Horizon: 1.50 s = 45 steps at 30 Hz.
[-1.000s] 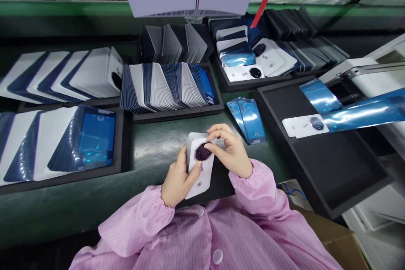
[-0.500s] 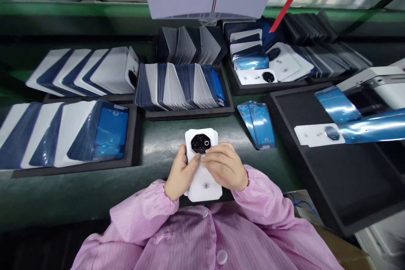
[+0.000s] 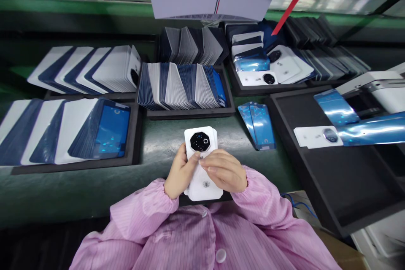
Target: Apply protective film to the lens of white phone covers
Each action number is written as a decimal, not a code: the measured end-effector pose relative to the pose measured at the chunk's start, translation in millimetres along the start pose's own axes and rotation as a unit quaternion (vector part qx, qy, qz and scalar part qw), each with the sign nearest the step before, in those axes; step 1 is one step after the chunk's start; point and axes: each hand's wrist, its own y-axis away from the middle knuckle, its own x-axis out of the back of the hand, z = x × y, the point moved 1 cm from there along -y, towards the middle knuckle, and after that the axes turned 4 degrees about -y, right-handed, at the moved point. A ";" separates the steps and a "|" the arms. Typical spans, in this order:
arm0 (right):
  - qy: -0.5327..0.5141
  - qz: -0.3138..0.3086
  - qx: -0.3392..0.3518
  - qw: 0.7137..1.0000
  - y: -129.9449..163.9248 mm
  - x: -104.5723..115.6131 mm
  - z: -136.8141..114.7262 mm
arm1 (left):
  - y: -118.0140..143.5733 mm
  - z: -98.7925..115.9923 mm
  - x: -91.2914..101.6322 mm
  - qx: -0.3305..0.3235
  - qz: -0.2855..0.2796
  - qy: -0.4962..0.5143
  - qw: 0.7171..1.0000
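1. Head view: the left hand [image 3: 179, 176] held a small stack of white panels [image 3: 206, 194] by its left side, thumb laid over the front face, its grip clamped on the stack.
2. The right hand [image 3: 226, 171] arched in from the other side, fingers bent and bunched over the panels, tips near the left thumb; whether its grip pinched anything, I cannot tell.
3. Both forearms angled inward, in pink, finely striped sleeves [image 3: 142, 205] gathered at the wrists.
4. The panels were in front of the person's chest, thin, flat, round-cornered and slightly fanned; the top one bore a glossy black, many-sided patch [image 3: 200, 141] and a round grey mark [image 3: 206, 184].
5. Shiny blue sheets [image 3: 263, 126] overlapped on the smooth green desk [image 3: 161, 133], left of a matte black tray [image 3: 341, 185].
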 end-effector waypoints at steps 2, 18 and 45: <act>0.001 0.000 0.000 1.000 -0.4 -0.6 0.0 | 0.2 -0.9 0.2 -0.003 -0.002 0.001 1.000; -0.012 0.013 0.035 0.999 -4.5 1.9 -1.0 | 0.8 -1.4 -0.7 -0.017 0.006 -0.003 1.000; 0.009 0.023 -0.389 0.921 -5.7 11.1 15.0 | 4.4 3.7 -6.3 0.128 -0.051 0.190 0.972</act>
